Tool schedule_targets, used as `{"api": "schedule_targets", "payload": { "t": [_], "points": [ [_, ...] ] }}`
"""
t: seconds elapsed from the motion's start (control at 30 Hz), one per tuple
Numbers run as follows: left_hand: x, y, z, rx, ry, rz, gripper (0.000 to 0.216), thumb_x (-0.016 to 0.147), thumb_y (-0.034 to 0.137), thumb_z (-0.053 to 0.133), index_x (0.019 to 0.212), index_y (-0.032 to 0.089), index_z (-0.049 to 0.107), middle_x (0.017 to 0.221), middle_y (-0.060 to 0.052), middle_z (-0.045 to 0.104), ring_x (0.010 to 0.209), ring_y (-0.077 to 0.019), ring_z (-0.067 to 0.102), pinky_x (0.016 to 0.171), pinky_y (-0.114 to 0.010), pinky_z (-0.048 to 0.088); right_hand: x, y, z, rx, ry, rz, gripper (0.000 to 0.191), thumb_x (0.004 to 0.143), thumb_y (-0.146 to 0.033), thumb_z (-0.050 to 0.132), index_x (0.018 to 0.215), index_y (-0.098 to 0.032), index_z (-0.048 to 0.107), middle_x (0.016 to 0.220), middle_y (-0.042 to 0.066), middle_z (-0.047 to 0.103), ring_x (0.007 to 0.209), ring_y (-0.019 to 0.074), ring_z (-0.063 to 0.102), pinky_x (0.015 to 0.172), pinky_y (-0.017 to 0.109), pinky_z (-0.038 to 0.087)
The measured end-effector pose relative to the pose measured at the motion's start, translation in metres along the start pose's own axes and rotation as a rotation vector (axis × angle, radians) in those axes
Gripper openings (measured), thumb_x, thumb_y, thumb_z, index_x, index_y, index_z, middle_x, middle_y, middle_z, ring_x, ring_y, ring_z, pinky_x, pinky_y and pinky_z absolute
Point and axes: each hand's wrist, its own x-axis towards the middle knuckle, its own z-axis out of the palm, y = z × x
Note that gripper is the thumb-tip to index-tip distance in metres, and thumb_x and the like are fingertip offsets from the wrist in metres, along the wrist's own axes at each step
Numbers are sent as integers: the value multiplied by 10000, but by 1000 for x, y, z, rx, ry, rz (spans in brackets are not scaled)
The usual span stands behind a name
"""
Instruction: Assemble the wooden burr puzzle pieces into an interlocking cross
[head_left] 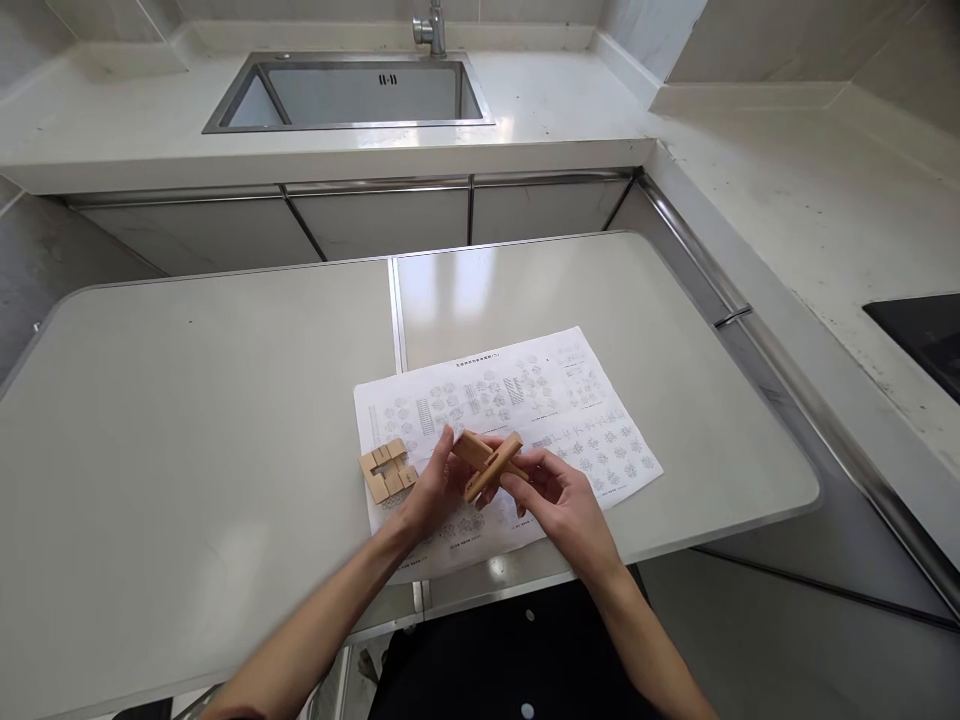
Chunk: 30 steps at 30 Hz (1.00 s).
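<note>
Crossed wooden puzzle pieces are held up between my two hands, just above a printed sheet. My left hand grips them from the left, with the thumb up along one piece and the other fingers behind. From the right, my right hand pinches the end of a piece, its fingers curled. One piece lies slantwise across the other. Left of my left hand, more notched wooden puzzle pieces lie grouped on the left edge of the instruction sheet, which shows rows of small diagrams.
The sheet lies on a pale folding table, across its metal seam. Beyond the table is a counter with a steel sink and a tap. A black hob sits on the right counter.
</note>
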Motion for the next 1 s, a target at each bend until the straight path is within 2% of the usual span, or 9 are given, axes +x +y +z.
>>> {"api": "schedule_targets", "payload": {
  "t": [0.07, 0.2, 0.3, 0.53, 0.8, 0.87, 1.0],
  "points": [
    [0, 1, 0, -76, -38, -29, 768, 998, 762, 396, 1268, 131, 740, 782, -74, 719, 544, -140, 559, 493, -252, 426, -1, 0, -2, 3, -38, 1, 279, 878, -462, 827, 940, -220, 703, 857, 30, 706, 755, 179, 613, 639, 303, 513],
    [-2, 3, -1, -145, -112, -60, 655, 1019, 673, 471, 1347, 151, 692, 1080, -146, 785, 510, -122, 615, 470, -246, 441, -1, 3, -5, 25, -89, 16, 272, 896, -455, 812, 930, -218, 683, 850, 18, 685, 735, 161, 590, 630, 294, 505],
    [-2, 1, -1, -214, -133, -66, 610, 1025, 639, 494, 1349, 161, 689, 1180, -162, 770, 472, -91, 599, 464, -239, 431, -2, 5, -7, 28, -93, 15, 268, 905, -454, 804, 928, -222, 671, 841, 10, 671, 733, 156, 585, 623, 286, 503],
    [-1, -2, -4, -264, -128, -103, 583, 1027, 607, 535, 1377, 159, 669, 1158, -143, 762, 455, -60, 549, 459, -229, 416, -3, 3, -8, -7, -75, 9, 286, 901, -468, 803, 913, -220, 661, 818, 6, 659, 730, 157, 582, 619, 285, 502],
    [-1, -6, -5, -366, -168, -97, 590, 1025, 631, 527, 1388, 181, 647, 925, -77, 744, 414, -52, 464, 389, -194, 362, -2, -1, -10, 0, -72, 19, 308, 891, -492, 803, 918, -218, 667, 834, 18, 671, 724, 157, 581, 622, 291, 506],
    [0, -4, -4, -374, -179, -105, 589, 1041, 626, 492, 1373, 168, 655, 943, -84, 741, 415, -52, 465, 386, -197, 374, -2, -1, -10, 7, -74, 23, 311, 889, -497, 803, 916, -219, 666, 824, 14, 666, 720, 158, 582, 622, 292, 507],
    [1, 0, -1, -365, -163, -114, 510, 1046, 545, 534, 1327, 149, 690, 1124, -116, 736, 450, -48, 505, 415, -217, 421, -3, 0, -11, -13, -66, 23, 318, 890, -513, 798, 925, -217, 684, 804, 11, 661, 713, 162, 586, 623, 294, 507]
  ]
}}
